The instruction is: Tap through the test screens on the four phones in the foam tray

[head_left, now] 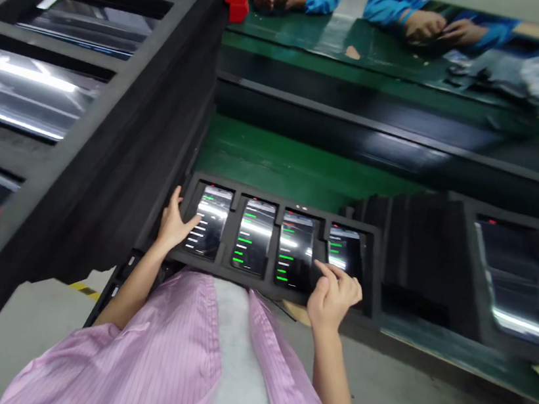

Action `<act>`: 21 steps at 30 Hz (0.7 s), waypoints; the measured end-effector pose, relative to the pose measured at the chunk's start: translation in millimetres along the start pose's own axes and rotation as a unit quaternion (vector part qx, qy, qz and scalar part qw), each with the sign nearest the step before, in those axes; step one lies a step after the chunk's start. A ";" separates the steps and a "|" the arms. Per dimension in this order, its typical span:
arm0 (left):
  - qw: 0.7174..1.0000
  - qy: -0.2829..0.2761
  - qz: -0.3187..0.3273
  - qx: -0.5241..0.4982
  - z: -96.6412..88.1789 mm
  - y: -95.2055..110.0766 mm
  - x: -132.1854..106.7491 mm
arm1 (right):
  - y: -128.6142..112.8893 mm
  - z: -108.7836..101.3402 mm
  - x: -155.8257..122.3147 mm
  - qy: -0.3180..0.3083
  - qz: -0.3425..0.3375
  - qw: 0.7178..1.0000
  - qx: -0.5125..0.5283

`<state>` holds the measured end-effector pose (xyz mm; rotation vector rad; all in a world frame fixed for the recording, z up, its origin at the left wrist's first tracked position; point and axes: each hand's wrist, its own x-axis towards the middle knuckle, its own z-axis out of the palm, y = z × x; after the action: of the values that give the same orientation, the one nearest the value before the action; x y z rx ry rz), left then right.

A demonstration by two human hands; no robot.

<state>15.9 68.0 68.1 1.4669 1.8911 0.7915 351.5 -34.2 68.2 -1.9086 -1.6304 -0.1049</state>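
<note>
A black foam tray (274,242) lies in front of me with several lit smartphones in its slots, their dark screens showing green and white lines. My left hand (174,224) is at the tray's left edge, fingers spread, its thumb reaching over the leftmost phone (209,222). Over the right part of the tray is my right hand (334,295), holding nothing. Its index finger points out between the third phone (295,250) and the rightmost phone (345,248), while the other fingers bend loosely. Whether that fingertip touches anything I cannot tell. This hand covers the lower part of the rightmost phone.
Stacked black trays (106,160) with dark-screened devices rise close on my left. More foam trays (464,267) stand to the right. Beyond the green bench surface (266,155) runs a dark conveyor (360,118). Across it, co-workers' hands (424,27) in blue sleeves work near a red holder (236,7).
</note>
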 end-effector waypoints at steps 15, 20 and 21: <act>0.999 0.019 -0.023 -0.015 -2.7 -2.5 11.9 | 57.1 -9.5 32.3 -0.063 0.103 0.988 -0.094; 0.999 0.025 -0.028 -0.015 -3.5 -1.1 13.4 | 63.4 0.4 51.6 -0.068 0.103 0.987 -0.099; 0.999 0.026 -0.028 -0.014 -3.5 -1.2 13.6 | 64.2 -1.2 51.5 -0.061 0.103 0.988 -0.094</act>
<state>9.8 80.7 68.0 1.3829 1.9447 0.8339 422.8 6.9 66.2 -2.2566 -1.5357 -0.0611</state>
